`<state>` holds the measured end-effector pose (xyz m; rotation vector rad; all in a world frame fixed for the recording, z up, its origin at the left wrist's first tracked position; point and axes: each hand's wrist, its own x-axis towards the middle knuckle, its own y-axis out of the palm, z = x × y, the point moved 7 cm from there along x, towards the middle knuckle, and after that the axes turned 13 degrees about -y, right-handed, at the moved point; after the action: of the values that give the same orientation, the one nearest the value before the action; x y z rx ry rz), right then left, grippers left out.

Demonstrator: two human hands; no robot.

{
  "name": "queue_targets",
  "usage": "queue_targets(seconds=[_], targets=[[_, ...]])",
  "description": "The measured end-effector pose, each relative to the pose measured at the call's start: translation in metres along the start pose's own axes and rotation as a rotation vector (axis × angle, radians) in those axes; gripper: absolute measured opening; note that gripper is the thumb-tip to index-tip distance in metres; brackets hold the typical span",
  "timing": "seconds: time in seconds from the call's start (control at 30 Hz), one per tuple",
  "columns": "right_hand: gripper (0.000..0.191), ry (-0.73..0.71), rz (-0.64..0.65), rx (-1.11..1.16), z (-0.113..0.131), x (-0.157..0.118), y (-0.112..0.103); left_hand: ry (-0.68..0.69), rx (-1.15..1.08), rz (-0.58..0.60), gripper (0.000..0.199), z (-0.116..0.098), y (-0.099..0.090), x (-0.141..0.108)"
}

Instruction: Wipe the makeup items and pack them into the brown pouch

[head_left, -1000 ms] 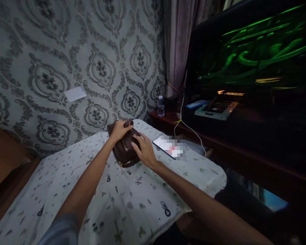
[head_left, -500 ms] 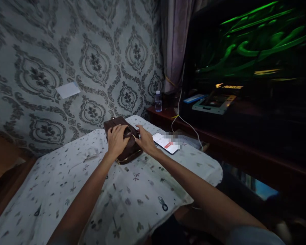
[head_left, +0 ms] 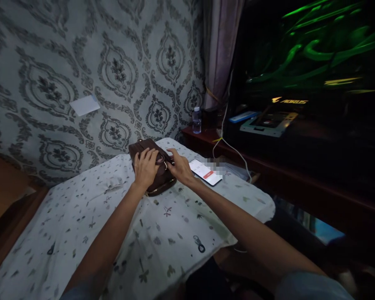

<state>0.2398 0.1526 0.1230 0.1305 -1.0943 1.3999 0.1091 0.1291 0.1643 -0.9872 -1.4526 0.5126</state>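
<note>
A dark brown leather handbag (head_left: 161,185) with gold-coloured metal fittings lies on a white printed cloth (head_left: 162,229). My left hand (head_left: 146,168) rests over the bag's top, its fingers curved across the leather and the thumb by the looped handle (head_left: 160,158). At the bag's right side, my right hand (head_left: 180,168) grips its edge between thumb and fingers, near a metal fitting. Both hands partly cover the bag, so what lies under the fingertips is hidden. Just right of my right hand, a phone (head_left: 210,180) with a lit screen lies face up.
Behind stands a patterned wall (head_left: 118,71) with a white card (head_left: 85,105) on it. A clear bottle (head_left: 196,121) stands on a dark red ledge (head_left: 190,132). A white cable (head_left: 234,156) hangs down beside a dark glossy panel with green light (head_left: 331,50).
The camera view has shifted slightly. Both hands stay on the handbag; the fingers of my right hand have moved a little at its edge.
</note>
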Motion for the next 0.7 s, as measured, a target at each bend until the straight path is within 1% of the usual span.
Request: queue_targets(seconds=[0.13,0.2,0.3,0.37,0.43,0.5,0.57,0.6,0.7], targets=[[0.041,0.045,-0.054,0.124,-0.002,-0.007,0.0,-0.005,0.01,-0.012,0.036,0.0,0.0,-0.001],[0.04,0.036,-0.079,0.179,0.0,-0.013,0.004,-0.012,0.007,-0.02,0.035,-0.001,0.001,-0.002],[0.053,-0.031,-0.095,0.147,0.008,-0.025,0.016,-0.036,-0.034,-0.024,0.034,0.002,0.001,-0.001],[0.061,-0.039,-0.106,0.128,0.009,-0.032,0.025,-0.046,-0.118,-0.018,0.035,0.007,-0.001,0.003],[0.062,-0.02,-0.133,0.144,0.008,-0.037,0.031,-0.038,-0.242,-0.021,0.034,0.015,-0.007,0.01],[0.061,-0.019,-0.162,0.162,0.008,-0.039,0.034,-0.054,-0.325,-0.049,0.03,0.029,-0.019,0.019],[0.06,-0.032,-0.189,0.174,0.01,-0.04,0.034,-0.131,-0.318,-0.071,0.023,0.047,-0.029,0.028],[0.059,-0.037,-0.201,0.177,0.01,-0.04,0.034,-0.184,-0.3,-0.063,0.021,0.056,-0.032,0.033],[0.054,-0.045,-0.227,0.174,0.012,-0.042,0.033,-0.293,-0.29,0.004,0.024,0.073,-0.035,0.039]])
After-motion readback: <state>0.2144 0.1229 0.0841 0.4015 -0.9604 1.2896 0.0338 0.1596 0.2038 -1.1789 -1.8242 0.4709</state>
